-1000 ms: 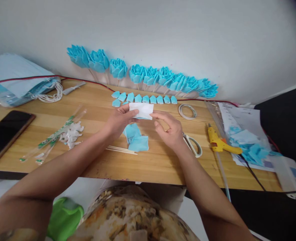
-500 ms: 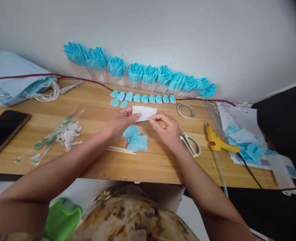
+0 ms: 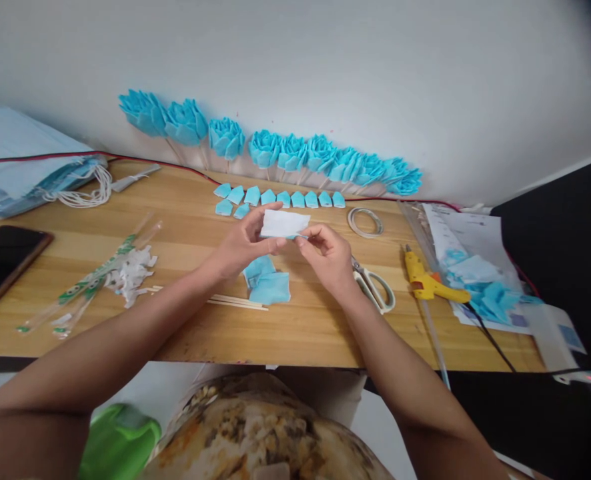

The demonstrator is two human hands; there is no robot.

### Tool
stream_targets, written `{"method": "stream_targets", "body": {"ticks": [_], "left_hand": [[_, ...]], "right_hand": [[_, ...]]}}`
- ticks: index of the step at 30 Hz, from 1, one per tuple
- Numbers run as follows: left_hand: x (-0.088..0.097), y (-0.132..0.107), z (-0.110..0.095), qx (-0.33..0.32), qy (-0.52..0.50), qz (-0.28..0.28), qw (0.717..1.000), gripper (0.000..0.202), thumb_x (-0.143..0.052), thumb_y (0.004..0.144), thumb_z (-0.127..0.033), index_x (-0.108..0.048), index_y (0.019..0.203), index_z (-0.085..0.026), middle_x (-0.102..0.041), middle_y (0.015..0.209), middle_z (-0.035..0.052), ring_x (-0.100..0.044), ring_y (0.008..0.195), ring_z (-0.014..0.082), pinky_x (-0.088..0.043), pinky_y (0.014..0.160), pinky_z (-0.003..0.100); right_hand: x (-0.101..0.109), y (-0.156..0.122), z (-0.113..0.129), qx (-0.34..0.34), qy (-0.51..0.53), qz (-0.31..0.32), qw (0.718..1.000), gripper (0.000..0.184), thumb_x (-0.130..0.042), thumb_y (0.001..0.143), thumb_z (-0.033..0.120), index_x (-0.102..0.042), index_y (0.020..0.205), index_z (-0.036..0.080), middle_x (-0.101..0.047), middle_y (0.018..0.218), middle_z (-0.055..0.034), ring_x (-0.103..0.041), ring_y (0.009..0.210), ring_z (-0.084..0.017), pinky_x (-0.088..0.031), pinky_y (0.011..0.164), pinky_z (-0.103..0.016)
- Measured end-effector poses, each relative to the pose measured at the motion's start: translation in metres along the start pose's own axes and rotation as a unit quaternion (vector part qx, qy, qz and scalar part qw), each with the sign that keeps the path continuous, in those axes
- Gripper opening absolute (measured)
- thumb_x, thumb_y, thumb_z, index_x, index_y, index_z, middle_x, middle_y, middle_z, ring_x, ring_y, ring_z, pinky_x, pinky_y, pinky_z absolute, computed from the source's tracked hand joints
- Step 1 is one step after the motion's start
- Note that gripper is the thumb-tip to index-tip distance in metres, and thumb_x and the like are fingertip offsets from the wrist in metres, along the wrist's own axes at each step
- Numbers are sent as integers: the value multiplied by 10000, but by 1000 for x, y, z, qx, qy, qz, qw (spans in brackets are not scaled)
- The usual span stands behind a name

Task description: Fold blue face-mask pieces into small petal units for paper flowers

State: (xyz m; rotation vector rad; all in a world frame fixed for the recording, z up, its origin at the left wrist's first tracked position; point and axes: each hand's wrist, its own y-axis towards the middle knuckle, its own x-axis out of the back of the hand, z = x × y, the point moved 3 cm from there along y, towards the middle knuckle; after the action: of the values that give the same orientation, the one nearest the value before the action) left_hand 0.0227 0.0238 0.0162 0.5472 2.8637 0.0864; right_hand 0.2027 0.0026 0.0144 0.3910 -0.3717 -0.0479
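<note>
A small rectangular piece of fabric [image 3: 285, 223], white on the face toward me with a blue lower edge, is held up between my hands over the table. My left hand [image 3: 243, 241] is around its left end, fingers behind and thumb low along the bottom edge. At the lower right corner, my right hand [image 3: 328, 257] pinches it between thumb and fingers. Below my hands lie blue fabric pieces [image 3: 270, 288] beside thin wooden sticks [image 3: 238, 303]. Rows of small folded blue petals [image 3: 298, 199] lie just beyond the held piece.
Blue fabric flowers [image 3: 278, 150] on sticks lean along the wall. To the right are a tape roll [image 3: 365, 222], scissors [image 3: 378, 290] and a yellow glue gun [image 3: 430, 283]. At left lie a phone [image 3: 8, 263], clear wrappers [image 3: 93, 280], white scraps [image 3: 130, 270] and a bag of masks [image 3: 30, 160].
My left thumb has slid from the white face down to the bottom edge, and the left index finger has come up. A blue edge now shows below the white. The view has shifted slightly.
</note>
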Motion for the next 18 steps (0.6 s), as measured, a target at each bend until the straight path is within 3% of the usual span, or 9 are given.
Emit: {"method": "stream_targets", "body": {"ticks": [4,7,18], "left_hand": [[2,2,2,-36,39,-4,999,748,-856,678,-297,-564,1365,-243,-664,1269,97,-635,1126,238,-562,830,309],[3,2,1,-51,65,-11,997,724,-837,690,-277,-566,1362,-254,-662,1258,95,-640,1117,243,-565,838,329],[3,1,0,-28,30,-45,998,571,-769,756,-213,-598,1300,-199,-667,935,30,-610,780,143,-524,652,256]], "right_hand": [[0,-1,0,0,2,5,1000,78,-666,851,285,-649,831,212,-695,788,16,-638,723,-129,-512,722,-270],[-1,-1,1,0,2,11,1000,84,-662,855,288,-648,824,211,-697,787,15,-637,720,-130,-513,722,-274],[-1,-1,6,-4,16,13,1000,81,-654,859,277,-657,817,207,-706,799,6,-639,729,-130,-517,733,-281]]}}
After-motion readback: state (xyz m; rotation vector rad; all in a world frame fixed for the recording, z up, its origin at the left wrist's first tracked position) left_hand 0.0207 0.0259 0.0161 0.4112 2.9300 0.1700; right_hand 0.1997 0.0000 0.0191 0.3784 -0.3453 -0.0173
